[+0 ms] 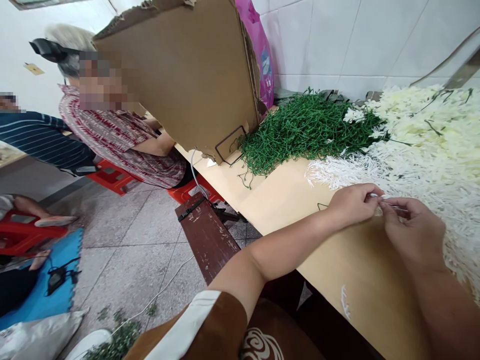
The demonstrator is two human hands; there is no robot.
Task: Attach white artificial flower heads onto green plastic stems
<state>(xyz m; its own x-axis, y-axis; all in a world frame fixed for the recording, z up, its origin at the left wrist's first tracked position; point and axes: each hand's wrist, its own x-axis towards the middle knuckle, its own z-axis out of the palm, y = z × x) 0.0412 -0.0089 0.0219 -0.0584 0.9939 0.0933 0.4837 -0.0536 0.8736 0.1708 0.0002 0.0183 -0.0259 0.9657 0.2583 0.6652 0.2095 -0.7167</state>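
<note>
My left hand (352, 204) and my right hand (414, 230) meet over the tabletop (360, 255), fingertips pinched together. A small white piece (378, 211), like part of an artificial flower, shows between them; most of it is covered by the fingers. A thin green stem (321, 205) pokes out beside my left wrist. Just beyond the hands spreads a heap of white stringy flower pieces (337, 170), which reaches along the right side too. Behind lie a pile of green plastic stems (303, 130) and a mound of cream petals (442, 125).
A large cardboard box (183, 75) stands on the table's far end, a pink plastic bag (258, 50) behind it. One loose white strand (345, 302) lies near the table edge. Left are a brown bench (206, 235), a seated person (108, 135) and red stools (112, 175).
</note>
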